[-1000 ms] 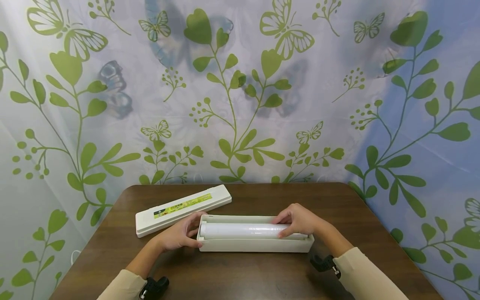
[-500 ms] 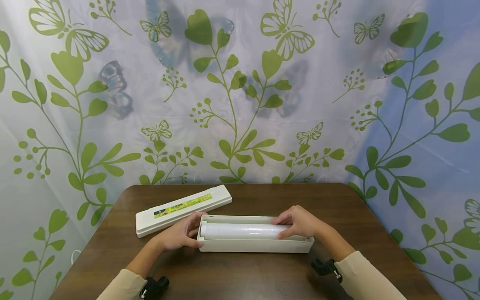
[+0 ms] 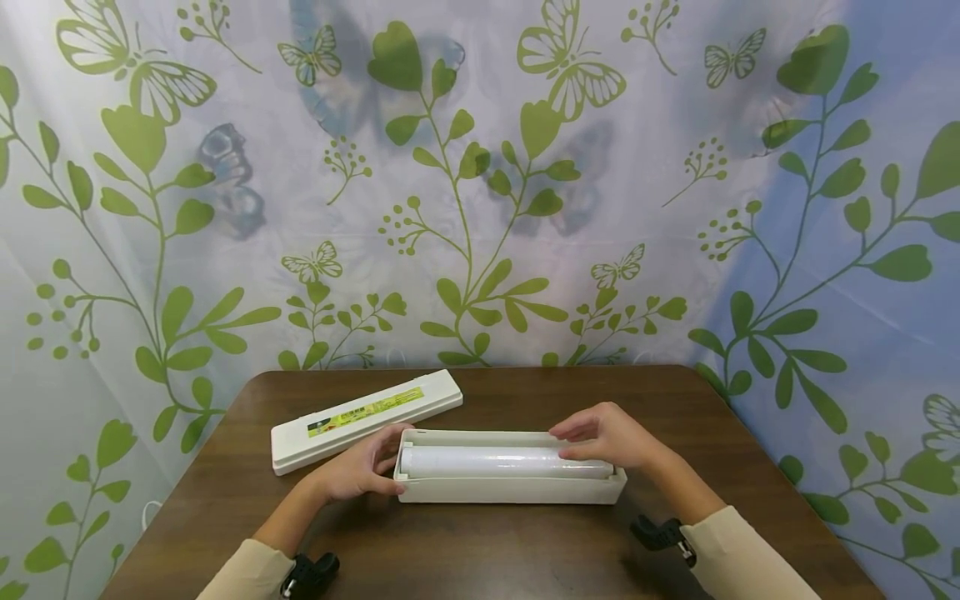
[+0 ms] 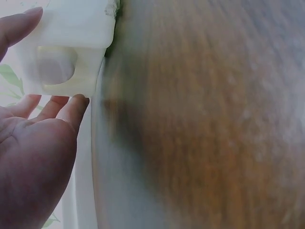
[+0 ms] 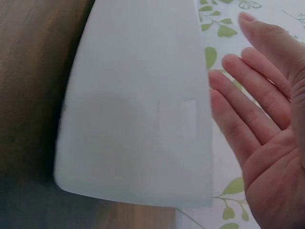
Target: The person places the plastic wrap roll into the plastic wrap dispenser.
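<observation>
A long white box (image 3: 510,492) stands lidless on the table with a white plastic-wrapped roll (image 3: 480,462) lying inside it. My left hand (image 3: 356,468) grips the box's left end, thumb on the near side and fingers on the far side; in the left wrist view the hand (image 4: 40,152) holds the box end (image 4: 71,28). Over the box's right end is my right hand (image 3: 611,435), its fingers spread and relaxed above the roll. The right wrist view shows that hand (image 5: 267,105) beside the box wall (image 5: 133,109), thumb apart from the fingers.
A white lid (image 3: 367,421) with a green and yellow label lies behind the box to the left, on the brown wooden table (image 3: 480,550). A curtain (image 3: 480,250) with green leaves and butterflies hangs behind the table.
My right hand has risen slightly and shifted right, its thumb lifting off the roll's near side. The left hand, box and lid have stayed in place.
</observation>
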Demonstrator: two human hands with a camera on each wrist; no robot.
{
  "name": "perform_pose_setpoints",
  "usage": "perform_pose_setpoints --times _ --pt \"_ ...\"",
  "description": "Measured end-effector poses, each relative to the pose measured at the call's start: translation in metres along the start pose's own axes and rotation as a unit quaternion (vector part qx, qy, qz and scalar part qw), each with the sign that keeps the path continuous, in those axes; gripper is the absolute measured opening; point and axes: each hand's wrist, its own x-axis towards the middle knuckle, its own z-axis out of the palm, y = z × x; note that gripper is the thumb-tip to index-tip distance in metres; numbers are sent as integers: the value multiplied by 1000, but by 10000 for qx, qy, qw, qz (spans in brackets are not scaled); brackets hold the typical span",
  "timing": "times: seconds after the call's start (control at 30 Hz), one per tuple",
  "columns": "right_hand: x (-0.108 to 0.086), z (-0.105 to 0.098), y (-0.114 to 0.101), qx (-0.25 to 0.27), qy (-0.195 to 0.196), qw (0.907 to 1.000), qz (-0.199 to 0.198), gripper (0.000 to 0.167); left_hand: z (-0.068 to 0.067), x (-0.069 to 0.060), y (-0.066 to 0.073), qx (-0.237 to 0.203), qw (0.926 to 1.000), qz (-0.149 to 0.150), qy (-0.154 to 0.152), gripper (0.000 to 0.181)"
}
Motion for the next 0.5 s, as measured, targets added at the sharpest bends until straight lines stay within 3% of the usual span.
perform_pose_setpoints --times 0.27,0.5 --pt "-13 5 2 -26 904 9958 -166 30 1 6 -3 -17 9999 136 -93 91" --pt "-19 14 10 286 1774 9820 -588 26 -1 -1 -2 -61 9998 153 -78 91"
